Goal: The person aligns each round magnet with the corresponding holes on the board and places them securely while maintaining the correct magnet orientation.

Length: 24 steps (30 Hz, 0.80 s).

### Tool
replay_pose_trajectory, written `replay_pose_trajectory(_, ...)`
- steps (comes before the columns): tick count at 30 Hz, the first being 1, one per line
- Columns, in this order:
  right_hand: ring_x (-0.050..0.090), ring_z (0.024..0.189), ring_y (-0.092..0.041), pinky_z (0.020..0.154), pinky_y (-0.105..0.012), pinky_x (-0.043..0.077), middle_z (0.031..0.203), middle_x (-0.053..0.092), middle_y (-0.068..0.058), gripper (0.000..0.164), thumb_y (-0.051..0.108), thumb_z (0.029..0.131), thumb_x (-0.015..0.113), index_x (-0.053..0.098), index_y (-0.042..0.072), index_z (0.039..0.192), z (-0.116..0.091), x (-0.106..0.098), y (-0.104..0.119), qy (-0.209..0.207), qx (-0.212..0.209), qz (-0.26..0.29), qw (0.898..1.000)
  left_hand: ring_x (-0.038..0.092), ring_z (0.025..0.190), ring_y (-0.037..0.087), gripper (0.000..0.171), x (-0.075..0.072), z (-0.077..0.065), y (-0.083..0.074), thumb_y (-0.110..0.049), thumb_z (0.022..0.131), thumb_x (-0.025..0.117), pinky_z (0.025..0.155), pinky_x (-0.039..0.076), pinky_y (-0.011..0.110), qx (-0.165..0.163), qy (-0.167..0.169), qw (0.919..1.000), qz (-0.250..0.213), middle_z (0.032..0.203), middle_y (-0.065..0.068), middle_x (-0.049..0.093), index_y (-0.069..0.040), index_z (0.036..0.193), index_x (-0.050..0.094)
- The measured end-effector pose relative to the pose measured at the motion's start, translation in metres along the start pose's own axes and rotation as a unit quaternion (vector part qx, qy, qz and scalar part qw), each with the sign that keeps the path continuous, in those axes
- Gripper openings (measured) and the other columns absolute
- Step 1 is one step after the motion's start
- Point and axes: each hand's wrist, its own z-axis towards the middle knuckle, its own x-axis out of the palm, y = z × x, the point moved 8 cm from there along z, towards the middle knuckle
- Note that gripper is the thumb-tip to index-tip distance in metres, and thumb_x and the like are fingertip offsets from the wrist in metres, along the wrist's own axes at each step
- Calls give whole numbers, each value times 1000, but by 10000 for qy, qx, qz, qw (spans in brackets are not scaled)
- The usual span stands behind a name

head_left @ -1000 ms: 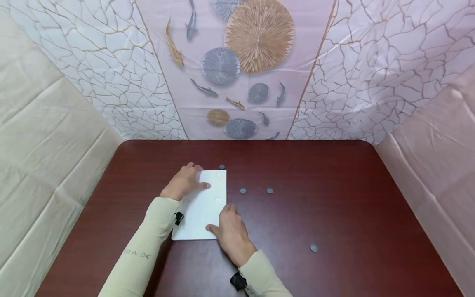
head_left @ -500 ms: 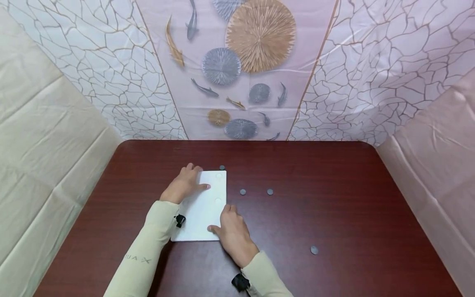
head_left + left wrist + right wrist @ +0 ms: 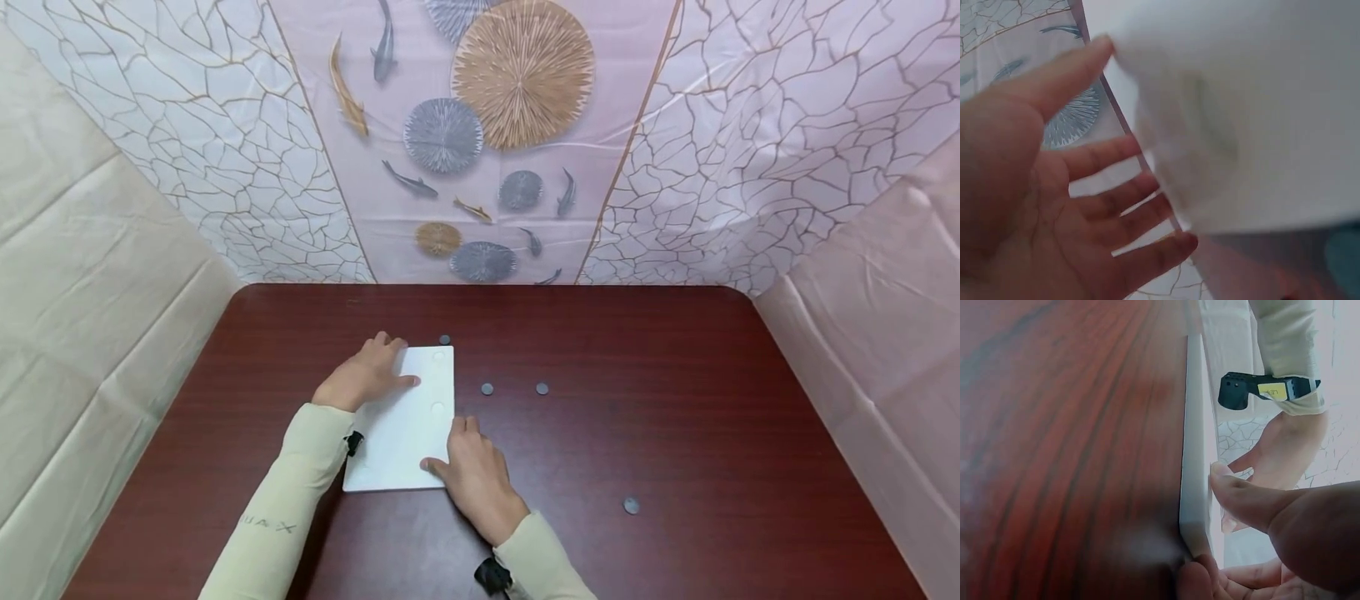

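Observation:
A flat white rectangular board [image 3: 401,437] with faint round marks on its face lies on the dark red table, left of the middle. My left hand [image 3: 363,373] holds its far left corner, thumb on the top face and fingers at the far edge. At the right edge, near the front corner, my right hand [image 3: 480,479] grips the board with the thumb on top. In the right wrist view its fingers curl at the corner of the board's thick edge [image 3: 1194,450]. From the left wrist, the fingers reach along the edge beside a blurred white face [image 3: 1272,125].
Several small grey discs lie on the table [image 3: 675,375]: one disc [image 3: 445,339] just beyond the board, one [image 3: 487,389] to its right, one [image 3: 542,388] farther right, one [image 3: 631,506] nearer the front. Patterned cloth [image 3: 517,192] hangs behind the table.

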Motion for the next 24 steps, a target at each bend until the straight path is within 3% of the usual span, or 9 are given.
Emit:
replay_pose_trajectory(7, 70, 73, -32, 56, -40, 54, 97, 65, -14, 64, 36, 83, 92, 64, -7, 120, -5, -3, -4, -131, -110, -169, 9997, 47, 139, 44, 101, 0, 2, -2, -61, 86, 81, 118, 36, 58, 644, 277, 9955, 644, 152, 25, 45, -4, 159, 43)
replay_pose_trajectory(12, 73, 85, -34, 61, -43, 56, 103, 71, -16, 63, 33, 83, 92, 65, -4, 126, -8, -5, -3, -219, -344, -69, 9991, 47, 139, 41, 114, -1, -1, -2, -64, 77, 86, 114, 42, 55, 973, 407, 9928, 560, 150, 22, 45, -4, 161, 39)
replay_pose_trajectory(17, 74, 91, -35, 66, -45, 58, 111, 72, -18, 63, 27, 86, 90, 63, -2, 134, -11, -7, -4, -160, -514, 20, 9985, 46, 138, 37, 119, 1, -1, -3, -65, 73, 89, 108, 47, 53, 1015, 535, 9925, 423, 149, 20, 43, -7, 163, 36)
replay_pose_trajectory(24, 73, 100, -37, 75, -47, 60, 117, 71, -21, 63, 21, 88, 88, 61, -7, 137, -11, -6, -9, -10, -449, 184, 9988, 46, 139, 37, 120, 3, -3, -5, -64, 70, 91, 109, 46, 54, 1009, 423, 9934, 342, 149, 20, 45, -6, 161, 39)
